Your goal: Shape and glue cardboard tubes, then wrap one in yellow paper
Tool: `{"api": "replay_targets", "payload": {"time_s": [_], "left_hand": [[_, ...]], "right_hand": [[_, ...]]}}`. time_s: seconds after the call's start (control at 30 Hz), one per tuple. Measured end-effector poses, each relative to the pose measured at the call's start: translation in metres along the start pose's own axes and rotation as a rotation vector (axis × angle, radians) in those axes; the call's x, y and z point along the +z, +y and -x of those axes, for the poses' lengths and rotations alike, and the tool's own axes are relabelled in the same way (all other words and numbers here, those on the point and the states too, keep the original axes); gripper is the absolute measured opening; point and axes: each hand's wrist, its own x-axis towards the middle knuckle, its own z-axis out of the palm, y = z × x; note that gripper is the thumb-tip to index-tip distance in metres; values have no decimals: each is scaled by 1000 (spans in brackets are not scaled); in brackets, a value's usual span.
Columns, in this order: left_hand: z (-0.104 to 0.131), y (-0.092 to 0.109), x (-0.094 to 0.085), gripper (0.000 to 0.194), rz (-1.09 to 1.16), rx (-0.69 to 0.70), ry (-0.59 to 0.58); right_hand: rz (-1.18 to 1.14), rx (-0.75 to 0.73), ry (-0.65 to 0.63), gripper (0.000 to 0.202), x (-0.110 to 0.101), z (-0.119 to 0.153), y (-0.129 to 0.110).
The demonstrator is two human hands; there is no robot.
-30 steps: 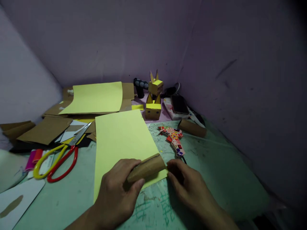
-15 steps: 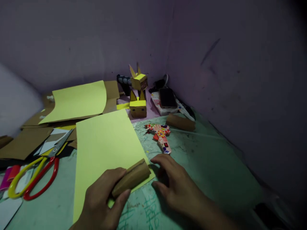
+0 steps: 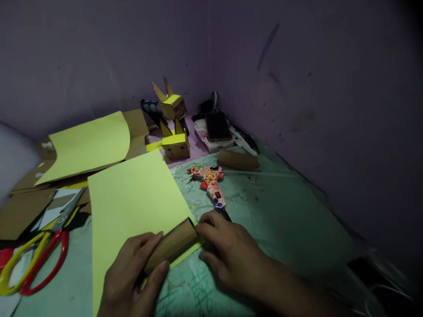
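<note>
My left hand [image 3: 127, 273] is wrapped round a brown cardboard tube [image 3: 173, 245], thumb on the near side and fingers on the far side. The tube is tilted, with its dark open end up and to the right. My right hand [image 3: 231, 251] is at that end, its fingertips at the rim and the thumb apart below; it does not grip the tube. Beneath the tube lies a yellow-green paper sheet [image 3: 132, 198]. A floral-patterned glue gun [image 3: 211, 180] rests just beyond my right hand, its small light lit.
Scissors [image 3: 59, 224] with red and yellow handles lie left, beside cardboard pieces [image 3: 24, 213]. Another sheet [image 3: 90, 143] curves over cardboard behind. Farther back are two eared cardboard boxes, the nearer [image 3: 176, 151] with dots, a phone [image 3: 218, 127] and a second tube [image 3: 237, 160].
The view has turned right, shifting everything leftward. The tube has rolled in my left hand, so its line shows less and its open end more. My right fingers have come up to the rim.
</note>
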Motion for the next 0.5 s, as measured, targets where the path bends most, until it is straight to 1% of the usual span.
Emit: {"api": "replay_targets", "payload": {"time_s": [0.07, 0.13, 0.23, 0.4, 0.5], "left_hand": [[-1, 0, 1, 40, -4, 42, 7], [-1, 0, 2, 42, 26, 43, -10], [-2, -1, 1, 43, 104, 15, -50], [-4, 0, 0, 42, 232, -35, -69], [-4, 0, 1, 40, 284, -61, -68]], "right_hand": [[38, 2, -20, 31, 0, -2, -1], [77, -6, -31, 25, 1, -4, -1], [126, -42, -43, 20, 3, -6, 0], [131, -114, -30, 22, 6, -4, 5], [156, -161, -1, 15, 11, -4, 11]]}}
